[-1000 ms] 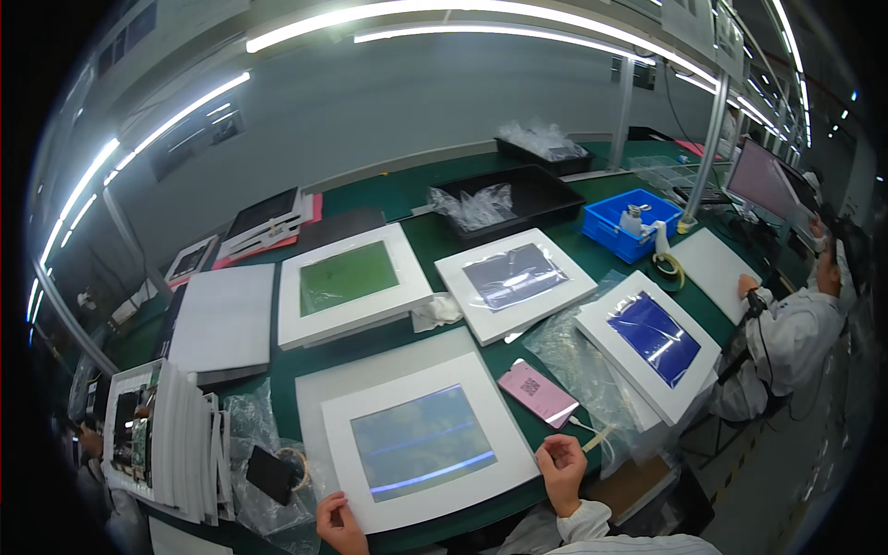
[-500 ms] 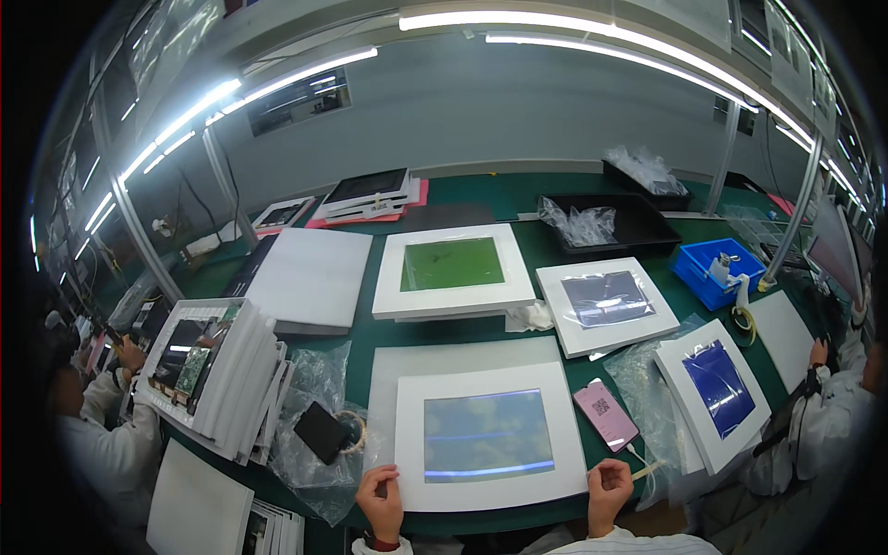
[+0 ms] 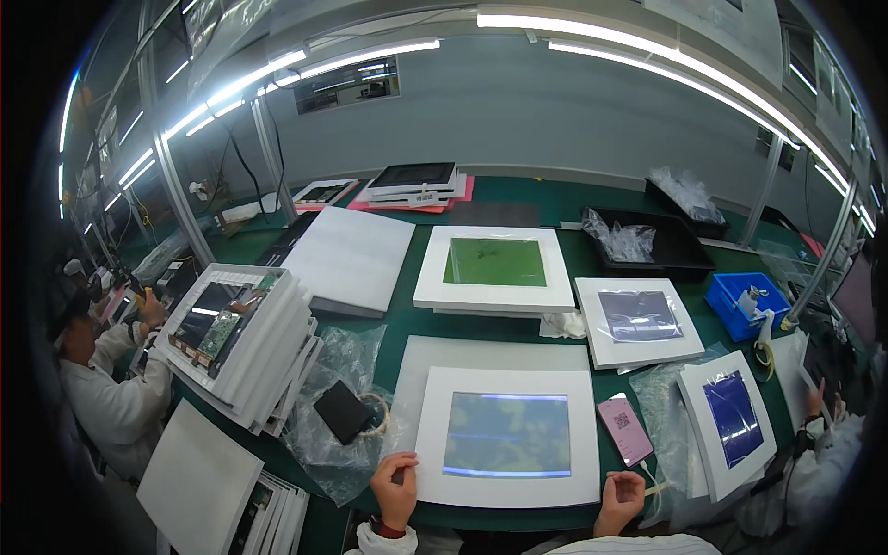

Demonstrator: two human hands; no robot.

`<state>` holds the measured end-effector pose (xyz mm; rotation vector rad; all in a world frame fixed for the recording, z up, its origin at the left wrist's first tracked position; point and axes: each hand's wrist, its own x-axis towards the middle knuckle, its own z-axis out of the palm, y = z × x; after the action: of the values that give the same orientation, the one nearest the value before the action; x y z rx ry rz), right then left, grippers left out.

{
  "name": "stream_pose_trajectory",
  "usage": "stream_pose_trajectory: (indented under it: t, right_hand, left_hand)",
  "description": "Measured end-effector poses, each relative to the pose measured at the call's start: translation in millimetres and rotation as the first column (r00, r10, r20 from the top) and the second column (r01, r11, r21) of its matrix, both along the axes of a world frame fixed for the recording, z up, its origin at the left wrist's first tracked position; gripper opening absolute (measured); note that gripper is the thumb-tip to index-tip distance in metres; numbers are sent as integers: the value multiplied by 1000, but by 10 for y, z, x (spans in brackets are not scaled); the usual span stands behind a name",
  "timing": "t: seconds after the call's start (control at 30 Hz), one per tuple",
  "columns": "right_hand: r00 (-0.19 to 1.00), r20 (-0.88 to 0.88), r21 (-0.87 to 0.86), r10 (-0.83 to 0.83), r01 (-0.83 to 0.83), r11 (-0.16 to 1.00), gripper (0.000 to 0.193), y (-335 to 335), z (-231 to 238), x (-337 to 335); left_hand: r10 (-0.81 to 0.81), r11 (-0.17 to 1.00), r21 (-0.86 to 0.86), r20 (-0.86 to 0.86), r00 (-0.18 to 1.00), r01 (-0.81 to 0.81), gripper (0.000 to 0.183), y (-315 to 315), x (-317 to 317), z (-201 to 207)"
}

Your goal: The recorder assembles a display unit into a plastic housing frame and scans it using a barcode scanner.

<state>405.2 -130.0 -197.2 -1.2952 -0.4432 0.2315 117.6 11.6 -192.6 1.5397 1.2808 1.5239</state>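
on the green table (image 3: 462, 324) a white-framed screen (image 3: 508, 436) lies face up, long axis left to right; left hand (image 3: 395, 490) bent at its left edge, whether pinching i cannot tell; right hand (image 3: 621, 502) curled closed near its right corner

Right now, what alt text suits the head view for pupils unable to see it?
A person's left hand and right hand flank a white panel with a pale screen, on a green table; a phone lies right of the panel.
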Motion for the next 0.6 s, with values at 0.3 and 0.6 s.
stream_pose_trajectory:
  t: [0.3, 0.6]
  right_hand:
    - [984, 166, 15, 56, -59, 998, 13, -69, -134, 94]
    - [999, 34, -9, -27, 28, 1000, 8, -7, -58, 26]
  left_hand:
    - [11, 1000, 9, 10, 1000, -11, 9, -6, -1, 5]
    - [-28, 999, 29, -21, 999, 29, 7, -1, -30, 3]
